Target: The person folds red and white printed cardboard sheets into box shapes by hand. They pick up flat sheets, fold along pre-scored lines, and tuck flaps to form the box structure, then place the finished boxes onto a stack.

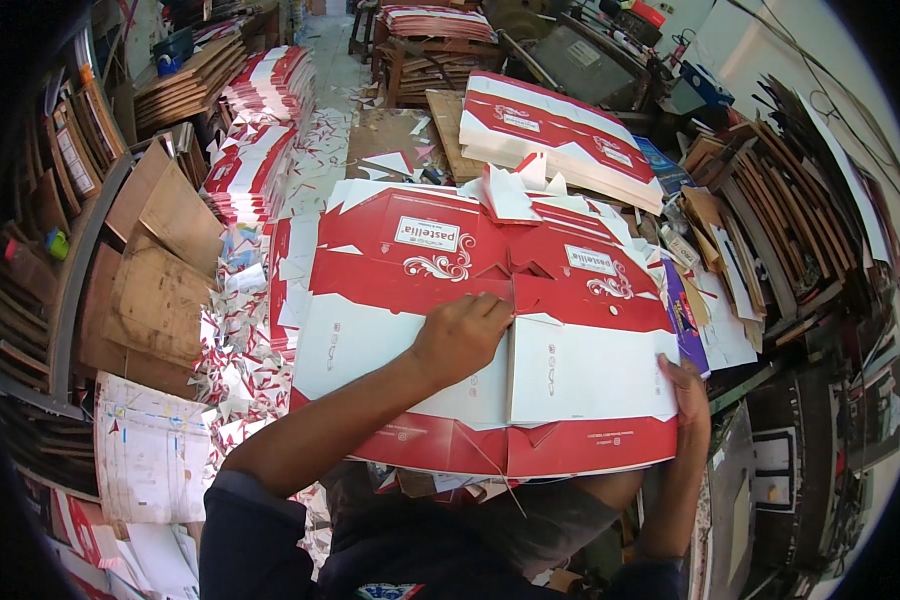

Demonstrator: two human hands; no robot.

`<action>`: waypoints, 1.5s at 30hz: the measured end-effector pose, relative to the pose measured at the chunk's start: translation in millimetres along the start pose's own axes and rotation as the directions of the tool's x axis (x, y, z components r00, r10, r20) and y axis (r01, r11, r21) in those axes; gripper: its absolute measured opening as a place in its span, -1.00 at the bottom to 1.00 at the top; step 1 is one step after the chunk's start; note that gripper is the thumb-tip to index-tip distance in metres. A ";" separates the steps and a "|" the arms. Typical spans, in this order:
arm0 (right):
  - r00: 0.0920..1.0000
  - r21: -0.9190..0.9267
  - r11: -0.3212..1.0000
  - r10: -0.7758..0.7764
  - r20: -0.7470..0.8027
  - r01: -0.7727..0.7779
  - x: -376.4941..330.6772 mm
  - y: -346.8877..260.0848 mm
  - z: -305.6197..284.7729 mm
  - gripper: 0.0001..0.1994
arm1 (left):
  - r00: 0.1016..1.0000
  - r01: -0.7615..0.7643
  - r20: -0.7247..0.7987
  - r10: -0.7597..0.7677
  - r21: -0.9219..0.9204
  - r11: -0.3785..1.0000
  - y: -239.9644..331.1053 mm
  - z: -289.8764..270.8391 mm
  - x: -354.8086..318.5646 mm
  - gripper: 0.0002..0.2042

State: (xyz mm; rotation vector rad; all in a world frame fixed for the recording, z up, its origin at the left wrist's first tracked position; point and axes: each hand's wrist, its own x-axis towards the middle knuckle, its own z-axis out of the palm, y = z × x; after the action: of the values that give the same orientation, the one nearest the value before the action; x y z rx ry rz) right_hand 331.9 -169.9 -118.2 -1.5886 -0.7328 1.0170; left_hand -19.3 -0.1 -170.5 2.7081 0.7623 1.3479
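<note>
In front of me lies a stack of printed red and white cardboard box blanks [590,365], two side by side with a seam between them. My left hand [465,335] is closed over the middle of the blanks, its fingertips at the seam; what they pinch is hidden. At the right edge my right hand [685,392] grips the side of the right-hand blank, the thumb on top. Torn white and red offcuts [510,195] stick up at the far edge of the stack. A thin strand hangs over the near edge.
Behind stands another thick stack of red and white blanks [560,135]. Trimmed scraps [240,370] litter the floor on the left, beside piled blanks [250,165] and wooden boards [160,300]. A purple box [685,320] and upright boards [785,210] are on the right.
</note>
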 end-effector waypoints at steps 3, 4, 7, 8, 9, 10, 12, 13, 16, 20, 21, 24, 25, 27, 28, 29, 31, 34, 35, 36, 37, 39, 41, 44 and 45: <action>0.997 0.135 0.990 0.039 0.068 -0.048 10.3 9.5 3.9 -0.56 | 0.999 0.045 0.017 -0.045 -0.031 0.998 0.6 -1.3 2.4 -0.87; 0.995 0.148 0.987 0.041 0.092 -0.054 12.8 10.0 1.8 -0.54 | 0.998 0.062 0.020 -0.061 -0.042 0.997 0.8 -0.6 3.1 -0.88; 0.990 0.188 0.981 0.014 0.139 -0.041 17.9 11.0 -3.7 -0.51 | 0.985 0.145 0.116 -0.125 -0.181 0.973 -10.1 -1.8 6.9 -0.89; 0.990 0.202 0.979 -0.015 0.139 -0.013 18.7 12.6 -2.7 -0.52 | 0.983 0.163 0.113 -0.141 -0.207 0.965 -10.9 -2.2 8.8 -0.89; 0.990 0.216 0.976 -0.044 0.137 0.014 18.9 13.6 -2.3 -0.52 | 0.981 0.180 0.112 -0.158 -0.234 0.956 -11.1 -2.4 10.6 -0.89; 0.990 0.213 0.977 -0.041 0.138 0.010 19.0 12.6 -1.1 -0.51 | 0.978 0.198 0.110 -0.175 -0.259 0.945 -11.4 -3.4 12.6 -0.89; 0.990 0.208 0.978 -0.033 0.139 0.003 18.1 10.1 0.3 -0.50 | 0.977 0.201 0.145 -0.159 -0.343 0.918 -14.0 -5.4 17.1 -0.88; 0.993 0.187 0.982 -0.017 0.116 -0.005 17.1 9.1 -0.5 -0.49 | 0.975 0.203 0.161 -0.151 -0.383 0.901 -15.0 -5.7 19.5 -0.88; 0.997 0.130 0.991 0.030 0.066 -0.039 16.2 7.7 -5.6 -0.48 | 0.978 0.158 0.197 -0.073 -0.467 0.870 -15.7 -2.3 27.0 -0.82; 0.997 0.095 0.994 0.049 0.056 -0.054 22.2 7.1 -10.8 -0.48 | 0.960 0.215 0.264 -0.097 -0.467 0.858 -13.3 -1.6 30.8 -0.77; 0.998 0.093 0.995 0.043 0.055 -0.048 23.0 6.9 -11.2 -0.48 | 0.956 0.226 0.274 -0.108 -0.448 0.865 -10.9 -0.7 32.5 -0.77; 0.998 0.132 0.991 0.029 0.057 -0.036 21.7 5.0 -7.9 -0.47 | 0.925 0.325 0.334 -0.182 -0.445 0.834 -8.0 -1.8 34.3 -0.76; 0.998 0.132 0.991 0.027 0.059 -0.035 22.3 4.0 -9.6 -0.47 | 0.911 0.363 0.355 -0.208 -0.455 0.813 -7.3 -2.5 37.1 -0.75; 0.998 0.133 0.991 0.024 0.060 -0.032 22.8 2.6 -14.0 -0.45 | 0.837 0.532 0.458 -0.299 -0.556 0.638 -4.0 -0.4 45.5 -0.74; 0.998 0.121 0.992 0.031 0.057 -0.038 21.5 -0.2 -12.0 -0.45 | 0.790 0.608 0.511 -0.338 -0.586 0.536 -2.8 -1.5 48.6 -0.73; 0.998 0.108 0.993 0.038 0.053 -0.044 18.8 -3.1 -8.8 -0.45 | 0.750 0.660 0.565 -0.344 -0.616 0.430 -3.7 -2.2 49.6 -0.74; 0.998 0.084 0.996 0.040 0.049 -0.044 16.1 -5.5 -8.9 -0.45 | 0.669 0.740 0.670 -0.322 -0.641 0.204 -3.1 -4.3 54.9 -0.75; 0.999 0.030 0.999 0.018 0.031 -0.019 15.6 -5.3 -15.2 -0.47 | 0.875 0.324 0.454 -0.165 -0.299 0.897 14.3 -13.5 67.4 -0.79; 1.000 0.000 1.000 0.007 0.013 -0.007 14.8 -5.6 -15.6 -0.48 | 0.878 0.207 0.457 -0.143 -0.094 0.974 24.7 -14.0 71.8 -0.77; 1.000 -0.031 1.000 -0.004 -0.005 0.004 14.5 -6.1 -17.8 -0.48 | 0.905 0.097 0.418 -0.082 -0.013 0.995 30.5 -15.6 79.6 -0.77; 1.000 -0.038 0.999 0.005 0.003 -0.004 14.3 -5.3 -21.5 -0.49 | 0.923 -0.012 0.385 -0.017 0.073 0.997 37.0 -18.8 84.9 -0.77; 1.000 -0.054 0.998 0.022 0.017 -0.021 18.2 -4.6 -28.8 -0.50 | 0.936 -0.122 0.348 0.047 0.195 0.973 44.1 -19.2 90.9 -0.75; 0.998 -0.072 0.996 0.049 0.031 -0.047 20.2 -4.9 -33.8 -0.51 | 0.944 -0.127 0.329 0.035 0.263 0.956 47.6 -19.9 91.0 -0.73; 0.998 -0.087 0.995 0.052 0.029 -0.049 17.6 -9.5 -34.2 -0.53 | 0.932 -0.121 0.362 -0.015 0.348 0.930 53.3 -18.9 92.5 -0.74; 0.999 -0.090 0.995 0.047 0.024 -0.045 17.3 -11.2 -34.7 -0.54 | 0.931 -0.230 0.352 0.098 0.355 0.906 50.5 -17.7 94.1 -0.74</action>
State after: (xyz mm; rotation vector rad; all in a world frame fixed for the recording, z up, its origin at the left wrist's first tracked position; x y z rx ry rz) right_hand 371.0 -167.6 -109.0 -1.6783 -0.7722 1.0528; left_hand 36.1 -7.1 -77.7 3.2581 0.8605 0.7873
